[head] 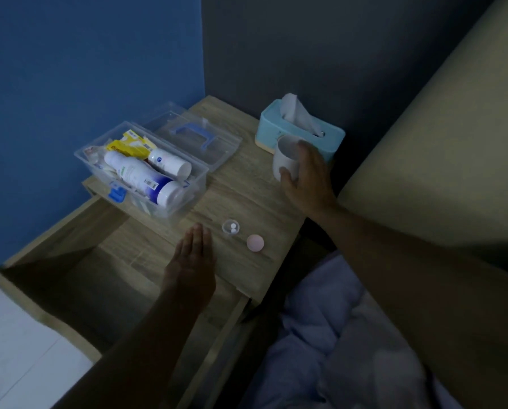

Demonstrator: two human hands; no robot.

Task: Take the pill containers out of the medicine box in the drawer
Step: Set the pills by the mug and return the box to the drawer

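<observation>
**Both forearms over the bedside table, medicine box open on its top**

Nearest the lens: left forearm rising from the lower edge across the open drawer (79, 278), ending in the left hand (192, 261), palm down, fingers straight and held close together, gripping nothing, fingertips at the front part of the wooden table top (247, 187). Whether resting on the wood or hovering just above it: not determinable.

Right side: right hand (306, 178) wrapped around a white cup (285, 160), thumb on the near wall, fingers curled over the far rim; cup tilted slightly and just in front of a pale blue tissue box (300, 131) with a tissue standing out of its slot.

Centre of the table top: small clear pill container (231, 226), uncapped, two white tablets visible inside, just right of the left fingertips. Beside it, apart and not touching, a round pink lid (255, 242).

Rear left of the top: transparent medicine box (146, 172), lid (193, 137) with blue handle folded back flat behind it. Inside, two white bottles lying on their sides, the larger with a blue band, plus a yellow packet and other items too crowded to identify.

Lower right: pale crumpled bedding (335, 335).
</observation>
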